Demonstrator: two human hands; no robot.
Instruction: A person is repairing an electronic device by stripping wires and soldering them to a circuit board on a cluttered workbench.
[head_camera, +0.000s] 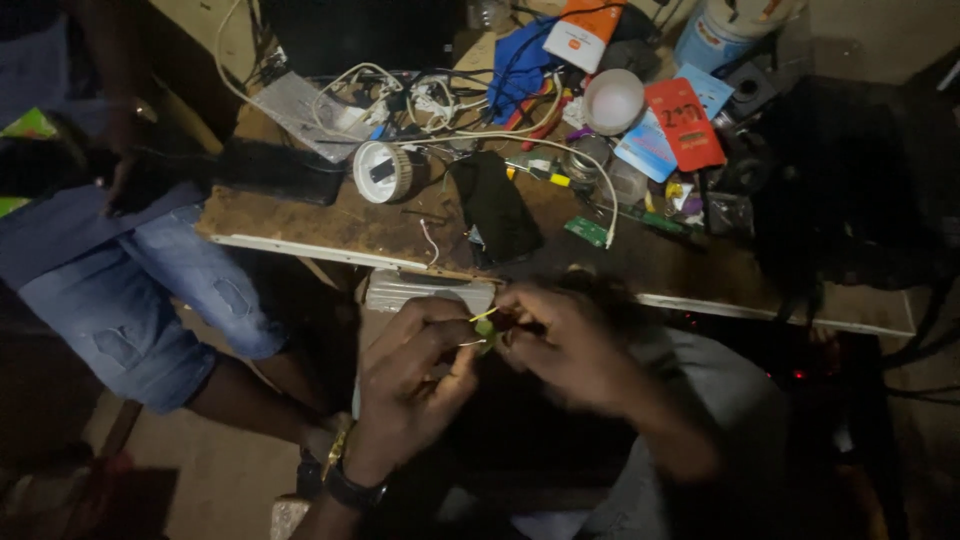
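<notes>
The room was dim, and much at the left and lower edges sank into shadow. At far left a second person in denim shorts (140, 300) sat beside the desk (330, 225), cut off by the frame. At lower centre the left hand (415, 370), a watch (350, 490) on its wrist, pinched a thin wire (482, 316) between closed fingertips. The right hand (560, 345), blurred, met it at the same spot, fingers narrowed on the wire; what else they gripped could not be made out. Both hands hovered just below the desk's front edge, with dark open room beneath them. Above, the worn wooden desk carried a round white lamp (382, 171), a black pouch (497, 205), a white cable (590, 165), a white cup (613, 100) and a red card (685, 124), crowded toward the upper right. The right edge was black.
</notes>
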